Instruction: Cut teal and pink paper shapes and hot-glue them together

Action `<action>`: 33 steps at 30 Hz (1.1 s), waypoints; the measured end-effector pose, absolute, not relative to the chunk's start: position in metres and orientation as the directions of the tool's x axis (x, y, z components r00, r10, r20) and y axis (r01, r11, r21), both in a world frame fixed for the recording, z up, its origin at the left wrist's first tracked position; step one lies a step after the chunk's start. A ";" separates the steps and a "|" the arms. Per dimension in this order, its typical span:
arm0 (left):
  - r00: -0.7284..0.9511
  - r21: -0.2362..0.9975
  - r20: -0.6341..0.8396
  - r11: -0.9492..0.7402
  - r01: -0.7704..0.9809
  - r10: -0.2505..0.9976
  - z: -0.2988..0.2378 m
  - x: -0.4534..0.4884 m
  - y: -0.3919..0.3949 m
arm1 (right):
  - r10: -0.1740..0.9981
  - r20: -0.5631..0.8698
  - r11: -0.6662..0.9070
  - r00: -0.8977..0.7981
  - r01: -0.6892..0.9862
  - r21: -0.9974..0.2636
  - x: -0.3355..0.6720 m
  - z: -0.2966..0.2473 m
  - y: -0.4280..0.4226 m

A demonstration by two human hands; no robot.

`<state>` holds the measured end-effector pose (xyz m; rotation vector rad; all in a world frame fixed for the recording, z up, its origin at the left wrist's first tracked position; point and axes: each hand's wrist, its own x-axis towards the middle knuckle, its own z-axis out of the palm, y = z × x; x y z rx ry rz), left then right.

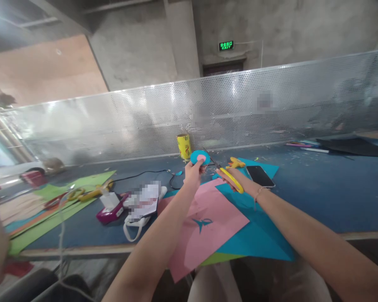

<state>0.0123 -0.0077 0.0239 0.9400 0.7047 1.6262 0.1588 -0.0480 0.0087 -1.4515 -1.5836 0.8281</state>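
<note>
Head view: the blue paper disc (194, 156) is pinched by the left hand (195, 170) above the table (318, 201), with the thumb laid over its pink centre (202, 157). The yellow-handled scissors (237, 181) are gripped by the right hand (230, 178), the fingers curled round the handles. The blades are pointed toward the disc's right edge; whether the paper is touched by them cannot be told. A nick in the disc could be caused by a slip of the blades, and a fingertip could be caught, since the pinch is set close to the cutting side. The disc could also be bent or twisted, as it is held at one spot only.

Below the wrists, a pink sheet (222, 207) with a cut-out is laid partly over a blue sheet (252, 239); both could be dragged by a forearm, as the table's edge is overhung. Beyond the right hand, a phone (260, 176) is placed near a yellow glue gun (236, 162).
</note>
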 end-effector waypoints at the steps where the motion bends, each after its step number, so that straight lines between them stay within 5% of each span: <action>1: -0.124 0.824 0.220 -0.252 -0.507 0.968 0.024 0.012 -0.008 | 0.992 0.125 0.120 -0.020 0.467 -0.876 0.159 0.009 -0.048; 11: -0.164 0.851 0.200 -0.254 -0.460 0.966 0.022 0.018 -0.007 | 0.997 0.055 0.074 -0.049 0.625 -0.777 0.151 0.024 -0.062; 18: -0.138 0.862 0.202 -0.243 -0.445 0.970 0.022 0.018 -0.008 | 0.984 0.123 0.173 -0.126 0.559 -0.811 0.160 0.014 -0.052; 33: -0.060 0.857 0.190 -0.195 -0.477 0.980 0.027 0.014 -0.012 | 1.000 0.006 0.009 -0.009 0.513 -0.858 0.162 0.007 -0.039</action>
